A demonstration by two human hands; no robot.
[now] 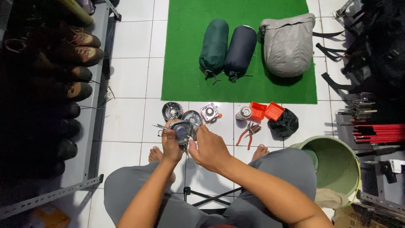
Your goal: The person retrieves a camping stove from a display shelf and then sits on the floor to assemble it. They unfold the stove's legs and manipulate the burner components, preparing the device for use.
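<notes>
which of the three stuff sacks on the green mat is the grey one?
The rightmost sack: light grey, larger and baggier. The other two, dark green and navy, are slim rolls lying side by side.

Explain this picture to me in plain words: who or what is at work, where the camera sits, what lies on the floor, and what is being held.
There is no machine here, only a seated person using two bare hands. The single picture comes from a camera on that person's head, looking down past grey-trousered knees and bare feet.

The left hand and the right hand together hold a small metal camping stove burner above the white tiled floor.

Just beyond the hands, on the tiles, lie two round metal burners, a square burner, a small gas canister, two orange boxes, a black pouch and red-handled pliers.

Farther off, a green mat carries three stuffed bags: green, navy and grey. A green bucket stands at the right; shoes fill a rack at the left.
</notes>
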